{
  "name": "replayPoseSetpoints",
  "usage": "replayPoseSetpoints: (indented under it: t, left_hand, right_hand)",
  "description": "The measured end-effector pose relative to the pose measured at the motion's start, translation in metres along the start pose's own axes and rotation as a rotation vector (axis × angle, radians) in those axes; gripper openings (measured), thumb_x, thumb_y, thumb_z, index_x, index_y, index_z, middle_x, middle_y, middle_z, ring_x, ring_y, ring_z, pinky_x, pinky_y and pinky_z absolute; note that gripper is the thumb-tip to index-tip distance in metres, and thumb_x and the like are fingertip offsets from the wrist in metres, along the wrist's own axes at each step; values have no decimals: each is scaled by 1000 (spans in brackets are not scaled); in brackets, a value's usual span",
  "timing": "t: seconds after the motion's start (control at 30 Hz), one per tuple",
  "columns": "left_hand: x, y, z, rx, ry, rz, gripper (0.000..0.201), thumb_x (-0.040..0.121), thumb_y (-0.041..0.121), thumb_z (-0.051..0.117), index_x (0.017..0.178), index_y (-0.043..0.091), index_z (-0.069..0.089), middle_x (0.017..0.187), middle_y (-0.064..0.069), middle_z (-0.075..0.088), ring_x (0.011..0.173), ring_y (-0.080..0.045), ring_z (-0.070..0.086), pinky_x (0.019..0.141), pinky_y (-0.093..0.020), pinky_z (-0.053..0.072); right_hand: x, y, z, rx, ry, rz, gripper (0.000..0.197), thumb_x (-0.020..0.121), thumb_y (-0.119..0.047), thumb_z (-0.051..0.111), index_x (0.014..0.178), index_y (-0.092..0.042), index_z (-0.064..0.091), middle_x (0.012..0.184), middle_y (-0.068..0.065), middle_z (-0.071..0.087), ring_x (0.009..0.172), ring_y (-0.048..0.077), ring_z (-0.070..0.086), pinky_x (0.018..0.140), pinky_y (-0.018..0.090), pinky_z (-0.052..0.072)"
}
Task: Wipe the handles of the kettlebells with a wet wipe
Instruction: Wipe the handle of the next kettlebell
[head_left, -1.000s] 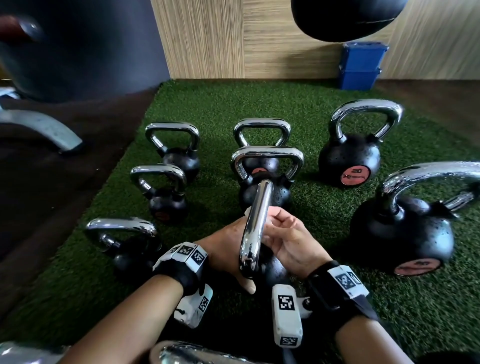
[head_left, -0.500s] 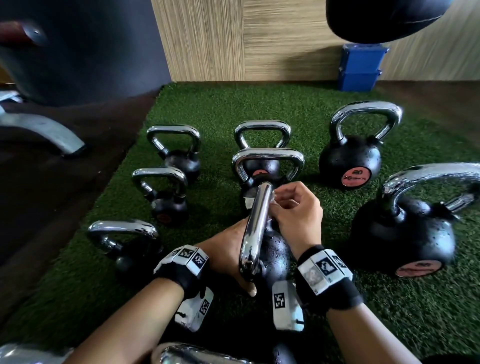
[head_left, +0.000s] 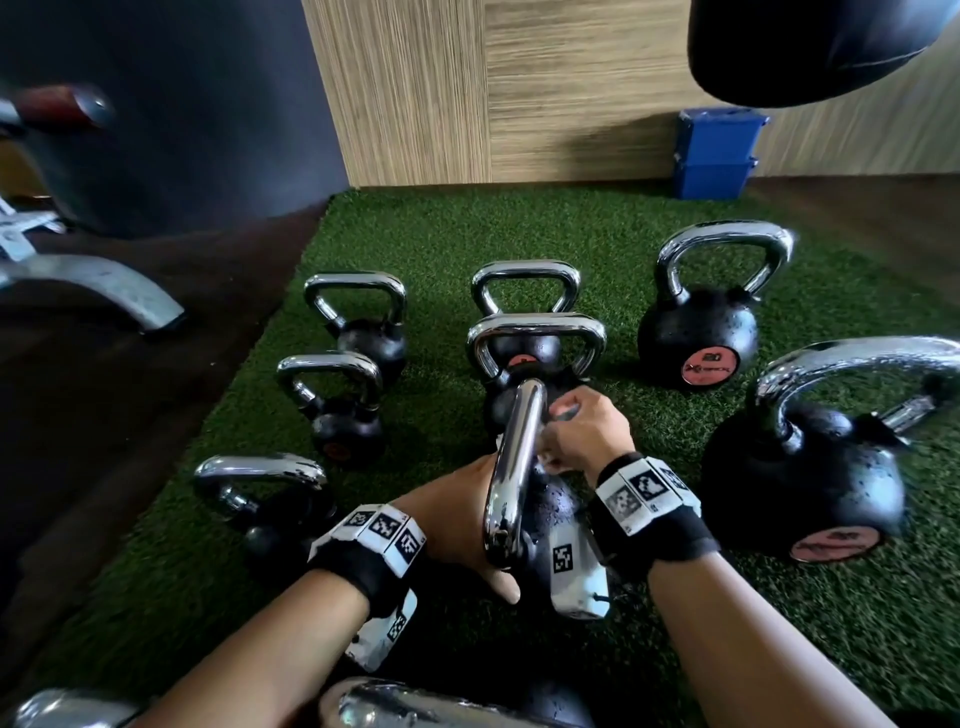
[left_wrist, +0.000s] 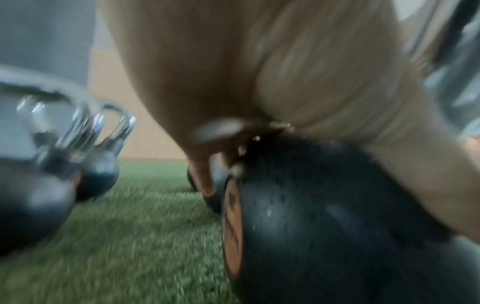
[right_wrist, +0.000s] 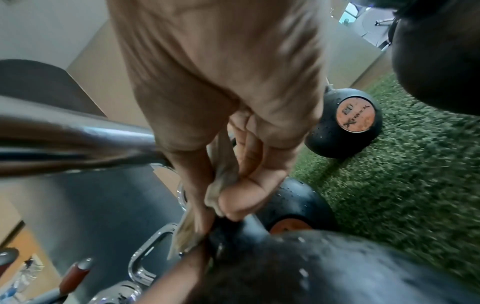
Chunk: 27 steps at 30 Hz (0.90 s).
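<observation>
A black kettlebell (head_left: 550, 514) stands on the green turf (head_left: 415, 239) just in front of me, its chrome handle (head_left: 517, 457) seen end-on. My left hand (head_left: 457, 525) cups the left side of its ball, thumb wrapped across the near side. My right hand (head_left: 582, 436) is curled at the far right part of the handle. In the right wrist view it pinches a crumpled pale wipe (right_wrist: 219, 185) between thumb and fingers, down where the handle (right_wrist: 78, 142) meets the black body. The left wrist view shows my palm on the ball (left_wrist: 324, 226).
Several more kettlebells stand around: a large one (head_left: 805, 467) close on the right, one (head_left: 696, 332) at the back right, one (head_left: 535, 332) right behind, others (head_left: 337, 410) on the left. Blue boxes (head_left: 717, 156) sit by the wall. A black bag (head_left: 810, 47) hangs above.
My right hand has gone from lying open beside the middle of the handle to curled at its far end, further from me. The left hand stays on the ball.
</observation>
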<state>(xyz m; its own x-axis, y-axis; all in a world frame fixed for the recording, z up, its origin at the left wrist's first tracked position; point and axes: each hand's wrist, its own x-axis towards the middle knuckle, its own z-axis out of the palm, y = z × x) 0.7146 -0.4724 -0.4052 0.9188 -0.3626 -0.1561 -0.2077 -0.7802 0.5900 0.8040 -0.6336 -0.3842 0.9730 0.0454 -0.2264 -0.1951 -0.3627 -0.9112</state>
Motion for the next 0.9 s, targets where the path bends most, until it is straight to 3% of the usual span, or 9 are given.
replayPoseSetpoints:
  t: [0.13, 0.2, 0.27, 0.33, 0.4, 0.47, 0.57, 0.77, 0.9]
  left_hand:
    - [-16, 4, -19, 92, -109, -113, 107, 66, 20, 95, 153, 31, 33, 147, 10, 51, 127, 2, 47, 102, -9, 34]
    - [-29, 8, -38, 94, -119, -188, 77, 86, 16, 77, 151, 36, 40, 141, 11, 60, 121, -1, 57, 101, -14, 41]
    - [-41, 21, -59, -39, -36, -214, 46, 99, 13, 62, 142, 28, 56, 133, 4, 69, 124, -13, 63, 109, -24, 45]
    - [-51, 41, -74, -118, 22, -202, 32, 100, 44, 60, 127, 31, 70, 119, 5, 76, 112, -13, 70, 103, -29, 51]
    - [-56, 65, -79, 38, -25, -208, 70, 72, 92, 53, 121, 45, 69, 112, 16, 75, 102, -4, 69, 96, -32, 53]
    - [-54, 85, -75, 374, -16, -257, 97, 45, 109, 47, 112, 42, 70, 98, 15, 74, 89, -10, 69, 82, -37, 58]
    - [-46, 99, -64, 573, 93, -317, 89, 45, 100, 58, 98, 30, 70, 88, 2, 70, 81, -24, 69, 71, -37, 58]
    - [-40, 100, -65, 504, 92, -375, 61, 54, 71, 81, 90, 23, 70, 91, 1, 72, 83, -24, 70, 67, -31, 51]
    - [-41, 99, -75, 614, 79, -304, 61, 59, 57, 83, 114, 35, 69, 110, 2, 73, 98, -24, 71, 72, -31, 50]
  right_hand:
    - [-8, 3, -1, 19, -130, 46, 42, 65, 10, 75, 100, -7, 60, 69, 11, 71, 49, 22, 65, 57, 41, 63]
    - [-10, 2, -9, -163, -102, -140, 43, 69, 1, 77, 106, -16, 63, 76, 3, 69, 53, 13, 66, 59, 29, 61]
    - [-14, -2, -21, -367, -74, -382, 55, 72, -9, 76, 122, -29, 65, 75, -7, 65, 60, 0, 59, 61, 18, 53]
    - [-19, -12, -32, -427, -130, -543, 68, 73, -11, 73, 135, -36, 60, 78, -9, 66, 64, 3, 59, 64, 6, 44]
    - [-22, -24, -37, -490, -189, -661, 69, 75, -4, 68, 136, -34, 60, 104, -7, 73, 83, 12, 68, 76, -2, 40]
    - [-23, -36, -36, -591, -200, -729, 59, 78, -1, 63, 129, -29, 67, 121, -2, 71, 108, 18, 67, 91, 5, 39]
    - [-28, -46, -33, -722, -154, -679, 45, 81, -11, 62, 118, -36, 72, 113, 1, 73, 106, 22, 67, 92, 18, 44]
    - [-51, -58, -36, -847, -102, -590, 25, 83, -32, 63, 106, -40, 70, 103, 5, 72, 99, 29, 67, 86, 27, 50]
    - [-66, -56, -55, -893, -58, -505, 22, 84, -25, 61, 101, -30, 73, 97, 6, 70, 94, 30, 69, 83, 31, 57]
